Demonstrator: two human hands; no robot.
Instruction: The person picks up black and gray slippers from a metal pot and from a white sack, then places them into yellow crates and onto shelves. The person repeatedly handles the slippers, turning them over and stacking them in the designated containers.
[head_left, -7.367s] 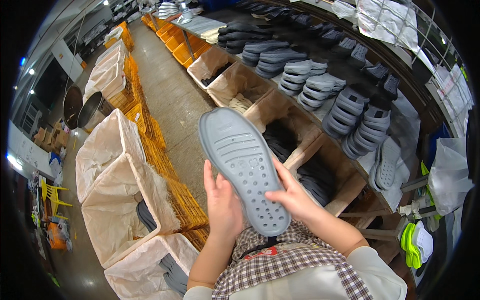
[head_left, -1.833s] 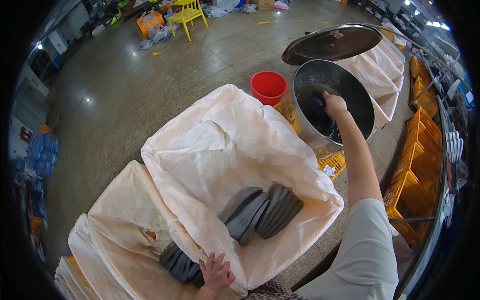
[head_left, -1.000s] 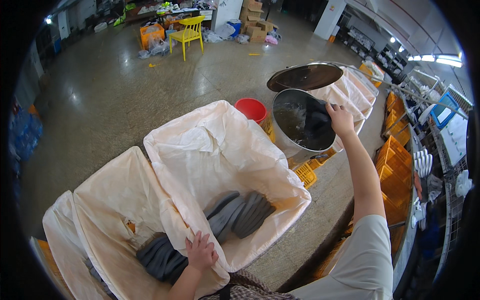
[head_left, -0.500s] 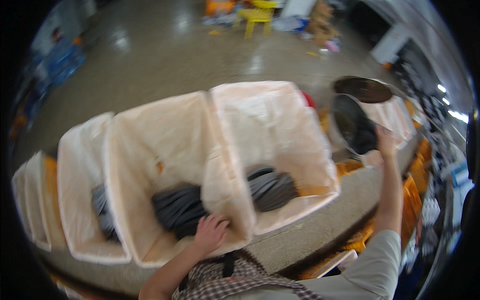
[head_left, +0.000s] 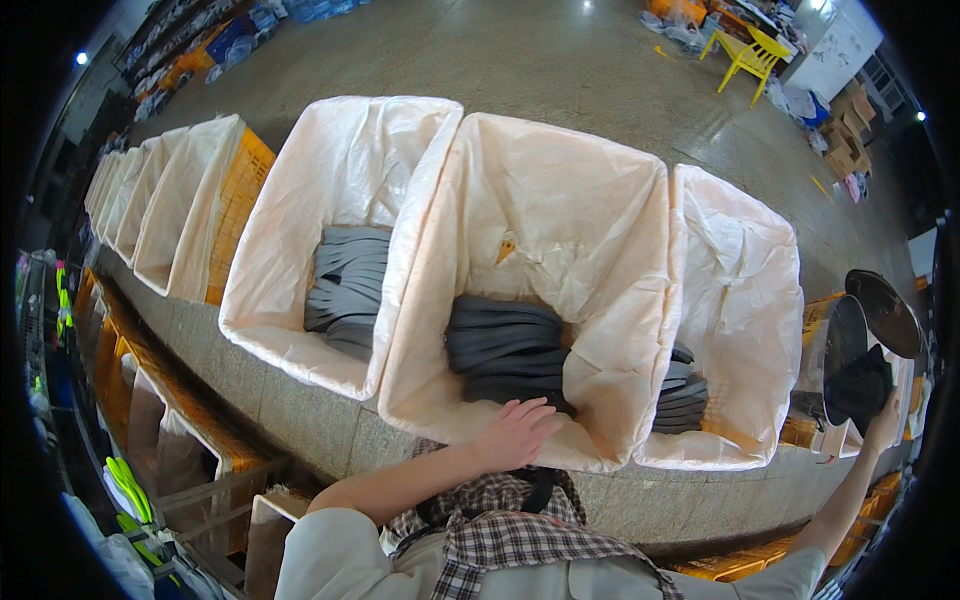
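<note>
My left hand [head_left: 516, 434] rests over the near rim of the middle lined basket [head_left: 575, 190], fingers stretched and holding nothing. Just beyond its fingertips lie dark grey, soft, folded pieces [head_left: 505, 345] in a layered stack. At the far right my right hand [head_left: 884, 420] is closed on a black cloth-like bundle [head_left: 858, 388] at the mouth of a metal bucket [head_left: 846, 325]; its fingers are partly hidden. Grey stacks also lie in the left lined basket [head_left: 270, 250] and the right lined basket [head_left: 785, 290].
A round dark lid or pan [head_left: 884, 312] stands beside the bucket. More lined baskets [head_left: 175, 215] form a row at the left. Orange crates [head_left: 150, 390] stand at the near left. Farther off are a yellow chair [head_left: 748, 62] and cardboard boxes [head_left: 848, 130].
My view has swung left, so the baskets and bucket appear farther right. My left hand stays by the middle basket's near rim; my right hand stays at the black bundle.
</note>
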